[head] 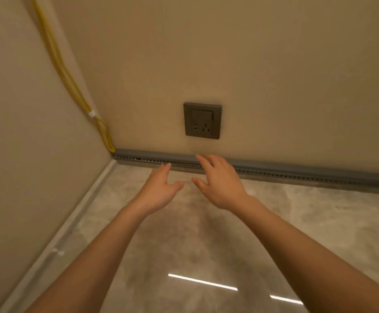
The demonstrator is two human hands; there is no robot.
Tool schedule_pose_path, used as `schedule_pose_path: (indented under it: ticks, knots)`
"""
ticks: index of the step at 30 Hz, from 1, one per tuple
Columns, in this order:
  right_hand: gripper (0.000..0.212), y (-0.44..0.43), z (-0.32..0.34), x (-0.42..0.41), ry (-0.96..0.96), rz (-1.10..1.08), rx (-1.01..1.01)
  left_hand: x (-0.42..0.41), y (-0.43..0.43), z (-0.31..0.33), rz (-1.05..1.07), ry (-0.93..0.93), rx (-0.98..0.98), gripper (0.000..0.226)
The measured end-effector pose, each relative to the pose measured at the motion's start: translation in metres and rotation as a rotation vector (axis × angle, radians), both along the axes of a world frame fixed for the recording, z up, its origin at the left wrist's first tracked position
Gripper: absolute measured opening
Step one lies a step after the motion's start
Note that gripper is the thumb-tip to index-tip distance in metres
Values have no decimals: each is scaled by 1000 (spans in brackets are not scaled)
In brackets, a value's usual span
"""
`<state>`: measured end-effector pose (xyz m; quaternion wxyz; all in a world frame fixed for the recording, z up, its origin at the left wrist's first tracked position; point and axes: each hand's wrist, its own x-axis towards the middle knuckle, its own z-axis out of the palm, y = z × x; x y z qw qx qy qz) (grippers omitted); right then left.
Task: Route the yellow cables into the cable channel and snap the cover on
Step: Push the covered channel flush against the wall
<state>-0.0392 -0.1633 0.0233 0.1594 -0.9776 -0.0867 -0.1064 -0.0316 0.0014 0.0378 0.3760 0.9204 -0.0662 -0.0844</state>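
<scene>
Forearms both reach fwd, low over the glossy floor (274, 222). Left hand (161, 188) and right hand (220, 184) sit side by side at the grey cable channel (297, 171) along the wall base.

Risks from here, my guess:
- Pressing w/ flat fingers at one spot could seat the cover (152, 154) here but leave it lifted further along, esp. far right where I can't check it.
- An uneven push may pop a snapped edge back out.
- If the yellow cables (71, 80) bunch inside near the corner entry, the cover won't close there, or it pinches them.

Pose: both hands spread, fingers mostly straight, thumbs pointing toward each other, holding nothing. Right fingertips lie over the channel's top strip; looks like touching, can't confirm. Left fingertips reach the slotted front face just left of that, contact unclear.

Cables run down the wall corner at left, bundled by a white tie (92, 114). They loop below it and enter the channel's left end. None show along the channel, so prob. inside already. Grey wall socket (202, 120) sits above the hands, apart from the channel.
</scene>
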Motion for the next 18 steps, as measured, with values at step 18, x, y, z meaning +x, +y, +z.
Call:
schedule_pose_path:
  ticks: [18]
  knots:
    - [68, 136, -44, 113, 241, 293, -639, 92, 130, 12, -210, -580, 1325, 63]
